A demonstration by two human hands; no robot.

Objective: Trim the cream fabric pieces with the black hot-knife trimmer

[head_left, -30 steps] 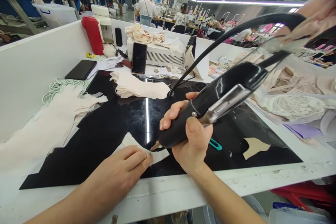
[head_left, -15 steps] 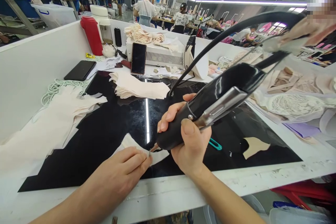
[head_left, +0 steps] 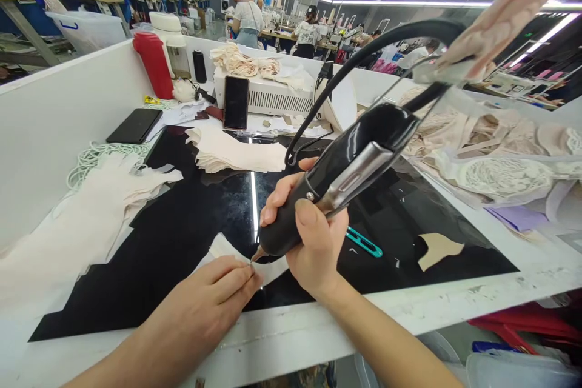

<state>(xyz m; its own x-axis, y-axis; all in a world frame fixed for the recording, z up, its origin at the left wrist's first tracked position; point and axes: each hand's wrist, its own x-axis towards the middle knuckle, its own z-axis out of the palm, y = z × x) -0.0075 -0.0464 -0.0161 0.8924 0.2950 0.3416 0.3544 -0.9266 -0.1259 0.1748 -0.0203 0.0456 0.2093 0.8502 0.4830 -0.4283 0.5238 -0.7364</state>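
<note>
My right hand (head_left: 313, 236) is wrapped round a black handheld tool (head_left: 339, 179) with a metal lever and a thick black cable. Its narrow tip points down and left and meets a cream fabric piece (head_left: 271, 270) beside my left fingertips. With fingers pressed together, my left hand (head_left: 213, 291) pinches that piece on the black mat (head_left: 182, 260); the exact spot under the fingertips is hidden. Behind the hands lies a stack of cream fabric pieces (head_left: 240, 151). A larger cream pile (head_left: 86, 218) is at the left.
A teal cutter (head_left: 365, 242) and a cream scrap (head_left: 439, 250) lie on the mat's right side. At the back stand a phone (head_left: 236, 103), a red container (head_left: 154, 63) and a white vented box (head_left: 277, 100). Bra cups (head_left: 502, 176) are heaped at right. People sit and stand beyond.
My right hand and the tool have shifted slightly left and the tool's upper end is lower. The tool tip stays by my left fingertips. The whole view has moved a little.
</note>
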